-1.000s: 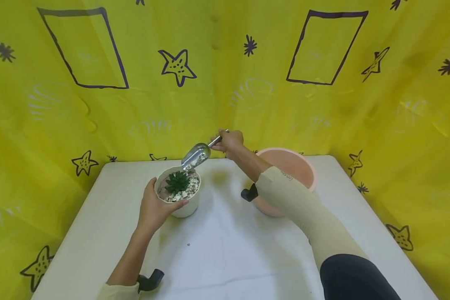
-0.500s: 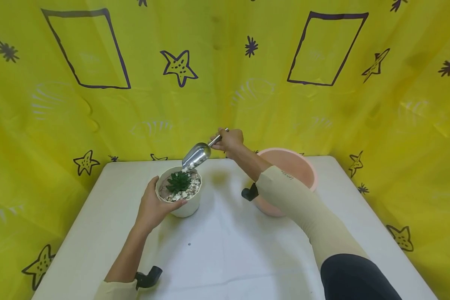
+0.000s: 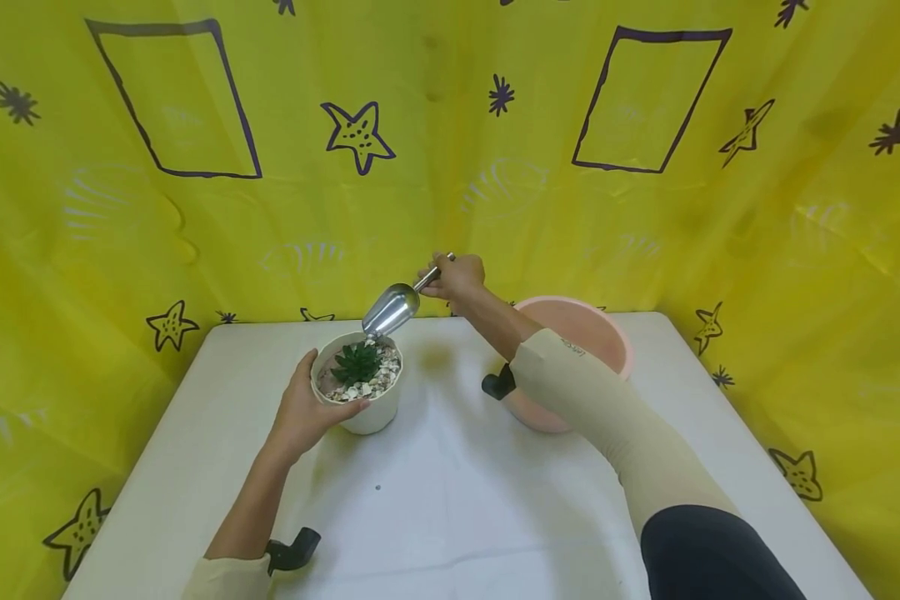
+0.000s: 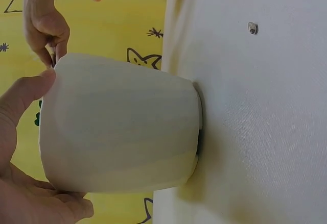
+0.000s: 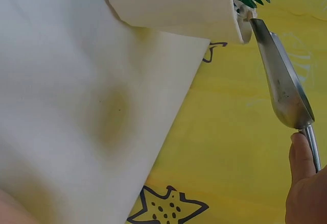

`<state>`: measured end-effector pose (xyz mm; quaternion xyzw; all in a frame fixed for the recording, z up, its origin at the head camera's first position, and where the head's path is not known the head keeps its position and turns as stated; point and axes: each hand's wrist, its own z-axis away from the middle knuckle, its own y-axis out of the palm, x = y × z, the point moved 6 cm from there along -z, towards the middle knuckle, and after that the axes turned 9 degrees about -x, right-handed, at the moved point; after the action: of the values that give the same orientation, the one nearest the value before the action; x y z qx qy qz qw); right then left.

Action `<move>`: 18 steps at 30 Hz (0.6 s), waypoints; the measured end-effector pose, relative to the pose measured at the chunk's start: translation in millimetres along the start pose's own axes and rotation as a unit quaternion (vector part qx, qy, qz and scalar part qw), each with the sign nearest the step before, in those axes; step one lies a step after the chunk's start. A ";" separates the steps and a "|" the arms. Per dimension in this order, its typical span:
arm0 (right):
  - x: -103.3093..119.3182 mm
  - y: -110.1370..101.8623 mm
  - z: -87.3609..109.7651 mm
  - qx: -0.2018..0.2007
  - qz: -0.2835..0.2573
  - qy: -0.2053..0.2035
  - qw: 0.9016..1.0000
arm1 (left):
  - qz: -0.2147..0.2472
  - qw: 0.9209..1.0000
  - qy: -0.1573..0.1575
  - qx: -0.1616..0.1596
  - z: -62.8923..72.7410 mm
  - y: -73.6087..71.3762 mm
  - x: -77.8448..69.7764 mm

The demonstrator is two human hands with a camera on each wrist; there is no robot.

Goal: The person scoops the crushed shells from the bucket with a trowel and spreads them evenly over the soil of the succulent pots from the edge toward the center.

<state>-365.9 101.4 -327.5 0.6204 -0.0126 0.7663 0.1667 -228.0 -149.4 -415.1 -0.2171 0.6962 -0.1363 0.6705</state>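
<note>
A white flower pot (image 3: 372, 417) stands at the left of the table, holding a green succulent (image 3: 356, 363) with pale pebbles (image 3: 381, 379) around it. My left hand (image 3: 305, 412) grips the pot by its rim, thumb on the near side and fingers round the left. Above the pot's far right rim tilts a metal scoop (image 3: 392, 310), mouth down toward the pebbles. My right hand (image 3: 457, 279) holds the scoop by its handle. In the right wrist view the scoop's lip (image 5: 257, 24) is at the pot's rim; whether it touches cannot be told.
A pink bucket (image 3: 618, 337) stands on the right, partly hidden by my right forearm. One small pebble (image 4: 253, 28) lies on the white table (image 3: 450, 500). A yellow patterned curtain (image 3: 435, 192) hangs close behind the table.
The pebbles in the scoop have slid out into the pot, and its bowl now looks bare. The scoop tips slightly more steeply. My left hand keeps its hold on the pot.
</note>
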 end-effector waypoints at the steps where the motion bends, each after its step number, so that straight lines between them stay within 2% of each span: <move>1: -0.1 0.2 -0.2 -0.001 -0.001 0.000 1.000 | 0.004 1.000 -0.002 0.002 0.4 0.4 -0.1; 5: -0.5 0.1 -2.0 -0.005 0.004 -0.002 1.000 | 0.011 1.000 -0.012 -0.006 4.2 2.4 -2.0; 11: -2.7 0.0 -2.7 -0.003 0.015 -0.006 1.000 | -0.044 0.997 -0.032 -0.056 11.3 3.6 -7.5; 18: -4.3 -1.4 -4.6 -0.005 0.023 -0.013 1.000 | -0.054 0.995 -0.019 -0.077 11.8 9.9 -10.6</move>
<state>-369.2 102.7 -332.9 0.6287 -0.0329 0.7620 0.1518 -217.4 -134.5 -411.4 -0.3085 0.6792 -0.1141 0.6562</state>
